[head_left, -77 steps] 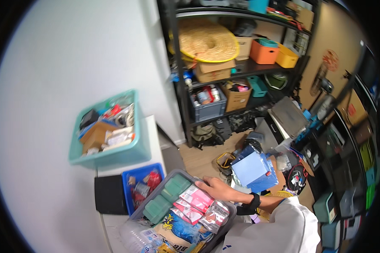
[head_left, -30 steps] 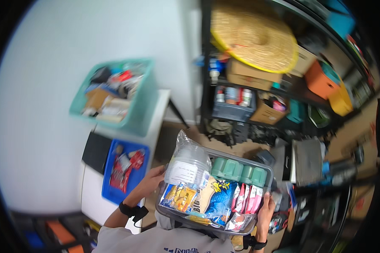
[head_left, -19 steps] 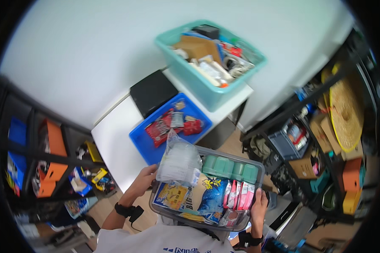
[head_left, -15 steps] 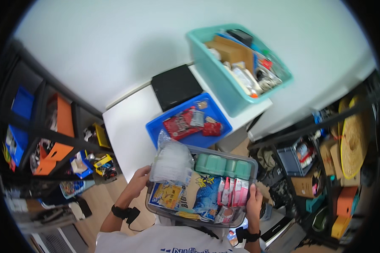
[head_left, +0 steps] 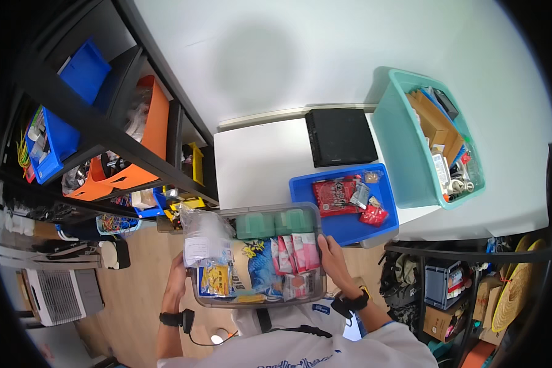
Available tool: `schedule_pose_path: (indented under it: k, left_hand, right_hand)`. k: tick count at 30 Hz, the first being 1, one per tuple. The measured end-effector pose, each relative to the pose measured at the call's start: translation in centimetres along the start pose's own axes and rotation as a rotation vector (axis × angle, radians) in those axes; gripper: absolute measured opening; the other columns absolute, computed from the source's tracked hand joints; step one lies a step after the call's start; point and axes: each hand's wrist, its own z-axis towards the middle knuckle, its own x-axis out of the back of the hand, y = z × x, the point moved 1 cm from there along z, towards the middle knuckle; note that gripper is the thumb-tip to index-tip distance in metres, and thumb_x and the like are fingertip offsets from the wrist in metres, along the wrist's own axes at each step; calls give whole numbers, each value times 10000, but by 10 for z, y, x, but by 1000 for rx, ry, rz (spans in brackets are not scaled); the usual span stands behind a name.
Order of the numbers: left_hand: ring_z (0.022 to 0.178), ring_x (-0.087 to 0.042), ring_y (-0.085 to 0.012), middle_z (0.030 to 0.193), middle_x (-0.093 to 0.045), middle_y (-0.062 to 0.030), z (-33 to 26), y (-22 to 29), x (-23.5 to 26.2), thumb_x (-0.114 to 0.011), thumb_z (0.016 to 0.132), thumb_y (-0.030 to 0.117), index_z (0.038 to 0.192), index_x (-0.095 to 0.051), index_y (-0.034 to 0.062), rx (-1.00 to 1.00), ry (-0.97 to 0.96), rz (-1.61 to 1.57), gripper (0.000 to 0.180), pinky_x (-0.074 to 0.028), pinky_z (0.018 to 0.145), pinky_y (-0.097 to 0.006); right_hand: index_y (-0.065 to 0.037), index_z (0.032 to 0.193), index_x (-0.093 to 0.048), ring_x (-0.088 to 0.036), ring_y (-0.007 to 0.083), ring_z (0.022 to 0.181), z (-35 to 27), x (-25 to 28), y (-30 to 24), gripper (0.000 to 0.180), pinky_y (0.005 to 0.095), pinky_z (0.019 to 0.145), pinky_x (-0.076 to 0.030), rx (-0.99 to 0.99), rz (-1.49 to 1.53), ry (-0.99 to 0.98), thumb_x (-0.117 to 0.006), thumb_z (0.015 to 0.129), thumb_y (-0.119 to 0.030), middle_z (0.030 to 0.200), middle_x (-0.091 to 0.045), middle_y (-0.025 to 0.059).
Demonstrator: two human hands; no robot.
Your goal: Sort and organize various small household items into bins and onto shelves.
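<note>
A grey see-through storage bin (head_left: 251, 302) is held level in front of me, its near part over the floor. My left hand (head_left: 176, 275) grips its left side, and my right hand (head_left: 335, 260) is closed on the right side with the thumb near the rim. Inside lie a clear bag of white disposable-looking items (head_left: 205, 239), green lidded boxes (head_left: 255, 226), several pink packets (head_left: 297, 253), a large blue and beige package (head_left: 257, 264) and a yellow-and-blue packet (head_left: 214, 280). The fingers under the bin are hidden.
Beyond the bin is a white table (head_left: 257, 162) bearing a flat black device (head_left: 340, 136), a blue tray (head_left: 349, 232) with red packets (head_left: 335, 196) and a full teal tub (head_left: 405, 150). Black shelving (head_left: 165, 168) with orange and blue bins rises at left; another rack (head_left: 472, 250) stands at right.
My view has swung left, so the table and tub appear farther right. The bin, still in both hands, has moved leftward relative to the blue tray and now sits nearer the left shelving.
</note>
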Motion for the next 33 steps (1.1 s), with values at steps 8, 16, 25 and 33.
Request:
schedule_pose_path:
  k: [8,16,25,33]
  left_hand:
    - [980,-644,-162,1164,-717,-58,45,-40,48,-527,991,290,1363,-639,79,53,81,-41,442,-526,827,-351]
    - [919,-620,-121,1095,-714,-17,103,-67,48,-567,989,308,1369,-645,106,62,55,-63,438,-506,779,-337]
    - [877,-614,-113,1098,-709,-15,119,-64,45,-557,1007,309,1368,-639,105,52,7,-72,423,-516,771,-313]
    - [920,-641,-136,1103,-697,-40,113,-53,38,-499,1037,276,1362,-612,73,22,32,11,399,-541,809,-326]
  right_hand:
    - [61,926,-514,-512,305,701,58,-69,-5,497,453,691,-440,44,-29,-90,-527,1086,-409,761,-531,255]
    - [47,888,-507,-402,202,744,93,-89,14,504,399,693,-415,-18,-82,-93,-524,1091,-414,751,-436,171]
    - [48,892,-529,-412,198,717,117,-84,20,510,406,664,-408,37,-45,-81,-545,1079,-426,731,-469,155]
    - [22,986,-604,-588,160,629,115,-63,18,489,354,563,-469,30,-67,-134,-590,1054,-461,708,-606,107]
